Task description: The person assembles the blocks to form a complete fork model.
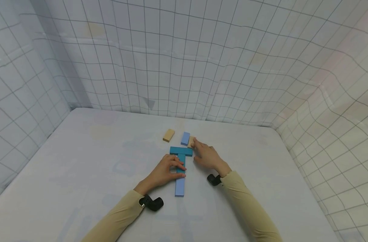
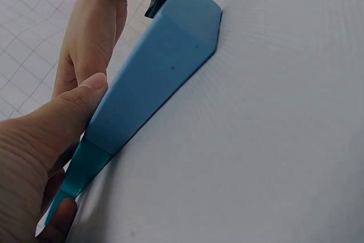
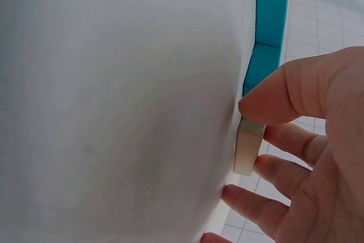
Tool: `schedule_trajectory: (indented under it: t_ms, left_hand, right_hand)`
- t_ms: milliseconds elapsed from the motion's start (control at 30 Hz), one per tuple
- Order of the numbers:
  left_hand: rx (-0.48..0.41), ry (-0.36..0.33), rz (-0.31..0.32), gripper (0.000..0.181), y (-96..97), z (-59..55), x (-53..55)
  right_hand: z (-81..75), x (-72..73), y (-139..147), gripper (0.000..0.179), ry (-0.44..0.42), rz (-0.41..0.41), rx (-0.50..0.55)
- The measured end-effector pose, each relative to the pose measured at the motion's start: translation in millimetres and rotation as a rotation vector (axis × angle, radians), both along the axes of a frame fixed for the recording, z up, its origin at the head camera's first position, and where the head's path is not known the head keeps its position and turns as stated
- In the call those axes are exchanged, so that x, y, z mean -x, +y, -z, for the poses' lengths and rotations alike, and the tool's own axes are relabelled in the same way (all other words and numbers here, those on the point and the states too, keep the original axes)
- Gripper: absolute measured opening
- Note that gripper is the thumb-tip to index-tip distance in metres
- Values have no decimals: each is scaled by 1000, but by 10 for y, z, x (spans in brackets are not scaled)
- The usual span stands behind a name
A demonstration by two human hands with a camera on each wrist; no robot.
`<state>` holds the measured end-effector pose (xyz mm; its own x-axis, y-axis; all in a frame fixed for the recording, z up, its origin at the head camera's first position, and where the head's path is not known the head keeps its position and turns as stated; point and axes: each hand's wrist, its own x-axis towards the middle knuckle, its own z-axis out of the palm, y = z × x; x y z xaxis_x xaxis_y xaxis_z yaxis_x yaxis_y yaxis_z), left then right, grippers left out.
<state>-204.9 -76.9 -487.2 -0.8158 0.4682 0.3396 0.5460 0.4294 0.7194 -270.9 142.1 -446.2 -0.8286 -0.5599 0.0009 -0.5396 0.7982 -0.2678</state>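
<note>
Two teal blocks lie in a T: a crossbar and a stem, with a light blue block lined up below the stem. My left hand rests over the stem, its bent fingers and thumb reaching across near the joint with the light blue block; part of the stem is hidden. In the left wrist view the thumb lies along the edge of this light blue block. My right hand touches a small wooden block with its fingertips, fingers spread, close to the crossbar's right end.
Behind the crossbar, a second light blue block lies beside the wooden one. Farther left is another wooden block. All lie on a white-covered table, with grid-patterned white curtains at its back and sides.
</note>
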Motion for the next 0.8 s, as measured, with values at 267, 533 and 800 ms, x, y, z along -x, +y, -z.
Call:
schedule_trajectory:
  t_ms: [267, 533, 800]
  left_hand:
    - [4, 4, -3, 22, 5, 4, 10]
    - [1, -1, -2, 22, 4, 5, -2]
    - [1, 18, 10, 23, -9, 15, 12]
  right_hand:
    - [-8, -6, -4, 73, -2, -6, 1]
    - [10, -2, -1, 74, -10, -3, -8]
    - [-19, -5, -10, 74, -36, 21, -13]
